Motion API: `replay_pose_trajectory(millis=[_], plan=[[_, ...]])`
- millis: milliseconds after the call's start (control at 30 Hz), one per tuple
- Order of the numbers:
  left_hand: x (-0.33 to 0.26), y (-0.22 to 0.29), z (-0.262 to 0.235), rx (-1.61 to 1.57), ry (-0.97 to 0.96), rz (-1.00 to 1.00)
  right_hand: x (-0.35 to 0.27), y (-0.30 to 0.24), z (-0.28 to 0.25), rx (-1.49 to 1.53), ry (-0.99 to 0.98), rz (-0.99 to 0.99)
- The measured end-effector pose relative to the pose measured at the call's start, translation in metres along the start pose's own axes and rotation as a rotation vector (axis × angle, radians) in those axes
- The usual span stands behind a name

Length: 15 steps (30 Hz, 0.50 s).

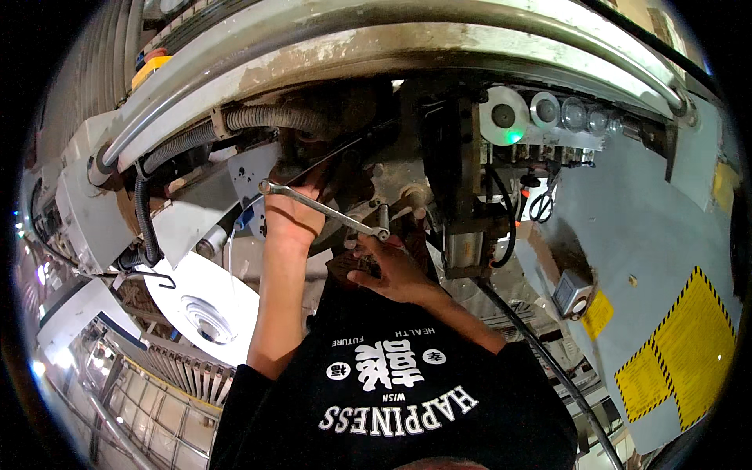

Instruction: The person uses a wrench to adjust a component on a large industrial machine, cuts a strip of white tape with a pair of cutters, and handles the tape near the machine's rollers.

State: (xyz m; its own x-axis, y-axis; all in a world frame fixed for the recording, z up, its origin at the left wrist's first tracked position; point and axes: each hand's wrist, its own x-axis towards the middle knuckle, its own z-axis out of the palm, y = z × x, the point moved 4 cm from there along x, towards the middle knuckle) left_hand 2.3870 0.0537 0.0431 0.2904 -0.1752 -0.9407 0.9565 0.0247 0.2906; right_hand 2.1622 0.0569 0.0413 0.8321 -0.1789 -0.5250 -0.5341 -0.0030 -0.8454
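A long metal combination wrench lies slantwise under the machine, crossing in front of my left wrist. Its ring end is beside a short metal pin, and I cannot tell whether it is fitted on anything. At that ring end the fingers of my right hand are curled against the wrench, with the thumb standing apart. My left hand reaches up into the dark machinery behind the other end of the wrench. Its fingers are hidden in shadow, so what they touch does not show.
A pale curved machine rail spans overhead. Ribbed conduit hangs at the left, above a bright white round lamp. Round gauges and a grey panel with yellow labels stand at the right. A black cable runs beside me.
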Motion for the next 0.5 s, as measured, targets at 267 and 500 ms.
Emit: replay_pose_trajectory(millis=[267, 500], plan=[[0.009, 0.001, -0.025, -0.063, 0.110, -0.031, 0.002, -0.008, -0.009, 0.143, -0.003, 0.067], [-0.002, 0.002, -0.005, 0.041, -0.106, -0.078, 0.004, 0.010, 0.004, 0.056, 0.076, -0.048]])
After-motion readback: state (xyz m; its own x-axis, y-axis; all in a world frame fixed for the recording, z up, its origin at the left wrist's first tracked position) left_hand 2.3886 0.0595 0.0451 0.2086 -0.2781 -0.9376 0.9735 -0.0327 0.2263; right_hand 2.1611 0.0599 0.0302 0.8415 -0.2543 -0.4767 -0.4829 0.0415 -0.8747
